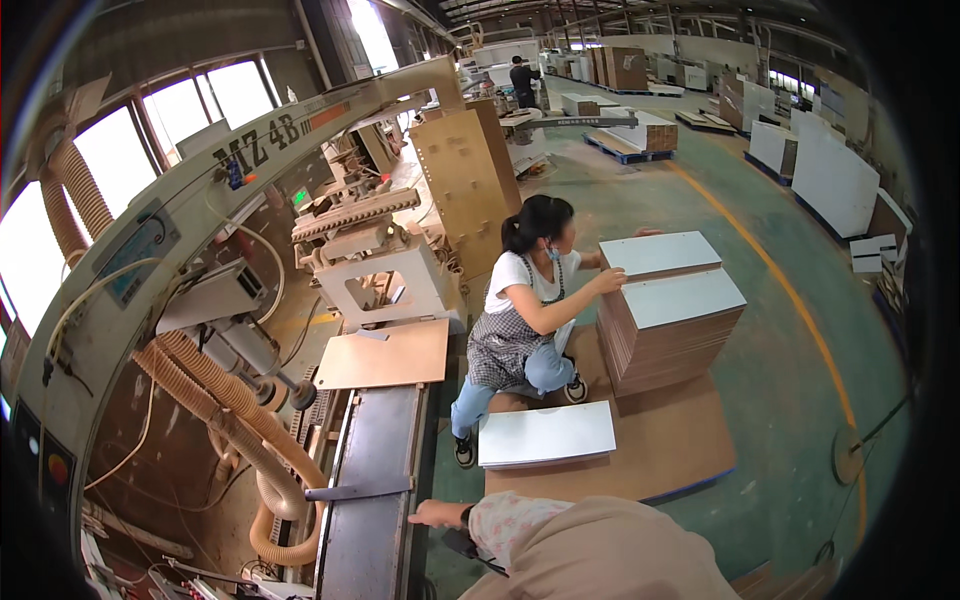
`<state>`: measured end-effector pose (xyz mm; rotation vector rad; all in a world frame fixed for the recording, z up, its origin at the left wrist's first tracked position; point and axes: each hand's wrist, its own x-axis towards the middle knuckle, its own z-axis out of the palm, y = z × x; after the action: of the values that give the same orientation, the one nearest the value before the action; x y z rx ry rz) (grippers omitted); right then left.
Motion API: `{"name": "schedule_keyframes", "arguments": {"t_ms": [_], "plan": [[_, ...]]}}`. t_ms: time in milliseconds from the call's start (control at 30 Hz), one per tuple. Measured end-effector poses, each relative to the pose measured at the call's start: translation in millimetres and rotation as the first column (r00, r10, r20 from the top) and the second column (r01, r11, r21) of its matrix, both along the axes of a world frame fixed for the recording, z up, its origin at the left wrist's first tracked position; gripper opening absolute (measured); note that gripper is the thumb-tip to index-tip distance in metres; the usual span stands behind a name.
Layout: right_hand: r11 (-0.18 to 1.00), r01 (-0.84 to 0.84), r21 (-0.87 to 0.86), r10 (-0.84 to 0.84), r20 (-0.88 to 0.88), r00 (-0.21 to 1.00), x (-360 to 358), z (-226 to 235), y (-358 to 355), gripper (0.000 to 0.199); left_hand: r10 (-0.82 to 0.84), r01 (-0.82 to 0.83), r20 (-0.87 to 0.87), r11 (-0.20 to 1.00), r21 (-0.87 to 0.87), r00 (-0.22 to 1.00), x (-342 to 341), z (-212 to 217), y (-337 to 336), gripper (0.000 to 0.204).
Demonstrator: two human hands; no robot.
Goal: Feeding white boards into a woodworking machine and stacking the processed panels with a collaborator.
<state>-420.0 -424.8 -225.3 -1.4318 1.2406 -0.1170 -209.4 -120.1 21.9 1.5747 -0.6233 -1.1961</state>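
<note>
My left hand reaches out at the lower middle, with a dark band at the wrist and a floral sleeve behind it. Its fingers look stretched toward the side rail of a machine bed, and nothing shows in them. Whether the fingertips touch the rail, I cannot tell. Across the dark bed beside the hand lies a grey bar. Farther along, a tan board rests flat over the bed. My right hand is out of view.
A co-worker stands with both hands at a tall stack of white-topped boards. A low pile of white boards lies on a brown sheet. Ribbed hoses and a large machine arch fill the left side.
</note>
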Motion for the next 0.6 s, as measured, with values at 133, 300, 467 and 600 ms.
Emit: {"name": "schedule_keyframes", "arguments": {"t_ms": [133, 300, 467, 600], "plan": [[0.979, 0.131, 0.157, -0.140, 0.050, 0.989, -27.2, -17.4, -2.8, 0.051, -0.094, 0.095, -0.097, 0.995, 0.005, 0.991, -18.1, -8.6, -22.0, 0.022], [0.958, 0.070, 0.279, -0.156, 0.298, 0.942, 9.6, -10.9, 0.1, 0.050, -0.157, 0.145, 0.192, 0.986, 0.076, 0.969, -29.8, -0.7, -38.2, 0.017], [0.905, -0.125, 0.406, -0.071, 0.435, 0.898, 62.6, -14.9, 19.0, 0.047, -0.070, 0.047, 0.144, 0.987, 0.154, 0.987, -48.4, 31.5, -51.7, 0.014], [0.845, -0.303, 0.441, 0.071, 0.470, 0.880, 87.5, 10.8, 32.4, 0.049, 0.015, -0.015, 0.036, 1.000, 0.006, 0.999, -11.3, -18.6, -9.6, 0.013]]}}
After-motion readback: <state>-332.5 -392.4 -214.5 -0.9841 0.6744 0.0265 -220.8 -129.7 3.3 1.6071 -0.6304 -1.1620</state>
